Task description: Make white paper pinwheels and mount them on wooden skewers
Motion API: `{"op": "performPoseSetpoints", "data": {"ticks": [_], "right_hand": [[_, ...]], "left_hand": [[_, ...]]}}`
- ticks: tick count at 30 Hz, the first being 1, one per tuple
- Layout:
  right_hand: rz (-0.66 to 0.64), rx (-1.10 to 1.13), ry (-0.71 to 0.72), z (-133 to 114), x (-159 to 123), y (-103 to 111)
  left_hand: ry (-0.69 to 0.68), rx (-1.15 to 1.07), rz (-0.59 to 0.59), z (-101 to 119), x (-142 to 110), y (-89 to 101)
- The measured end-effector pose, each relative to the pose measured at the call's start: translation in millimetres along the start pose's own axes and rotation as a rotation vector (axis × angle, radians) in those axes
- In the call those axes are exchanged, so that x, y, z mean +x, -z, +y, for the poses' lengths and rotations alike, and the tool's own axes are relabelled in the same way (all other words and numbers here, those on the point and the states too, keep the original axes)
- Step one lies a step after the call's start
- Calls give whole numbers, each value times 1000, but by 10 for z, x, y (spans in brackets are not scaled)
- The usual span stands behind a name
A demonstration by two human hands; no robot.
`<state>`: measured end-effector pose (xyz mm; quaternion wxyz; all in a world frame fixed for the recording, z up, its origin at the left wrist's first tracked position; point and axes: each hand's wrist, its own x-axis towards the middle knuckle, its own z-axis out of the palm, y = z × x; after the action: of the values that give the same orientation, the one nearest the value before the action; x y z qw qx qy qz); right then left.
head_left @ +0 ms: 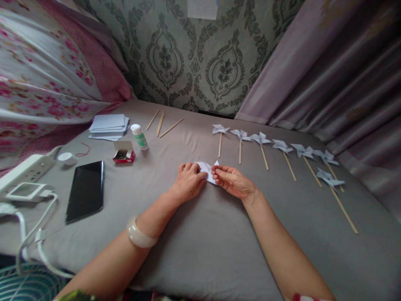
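Note:
Near the middle of the grey cloth surface, a piece of folded white paper (205, 168) with pointed corners lies between my hands. My left hand (190, 179) is closed on its left side, fingers curled and thumb pressing at the paper's edge. Over the right side of the paper, my right hand (230, 179) is in a pinch, thumb against forefinger. Whatever small thing sits in that pinch is too small to make out. Part of the paper is hidden behind the fingers.
Several paper pinwheels on sticks (282, 145) lie in a row to the right. At left are loose wooden sticks (160, 123), a paper stack (108, 125), a glue stick (139, 137), a small red box (124, 155), a black phone (85, 191) and a power strip (29, 173).

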<state>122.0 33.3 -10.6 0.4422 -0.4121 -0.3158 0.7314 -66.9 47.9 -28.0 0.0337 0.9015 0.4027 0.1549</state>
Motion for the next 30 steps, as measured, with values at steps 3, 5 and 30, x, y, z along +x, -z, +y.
{"op": "performPoseSetpoints", "data": {"ticks": [3,5,30], "right_hand": [[-22,-2,-13,-5,-5,9],[-20,-7,-12,-15,-10,13],[129,-414,133,-55,103,135]], "left_hand": [[-1,-5,5,-5,-1,-13],[-8,-10,17,-10,-2,-23],[-21,-2,23,-16,-3,-16]]}}
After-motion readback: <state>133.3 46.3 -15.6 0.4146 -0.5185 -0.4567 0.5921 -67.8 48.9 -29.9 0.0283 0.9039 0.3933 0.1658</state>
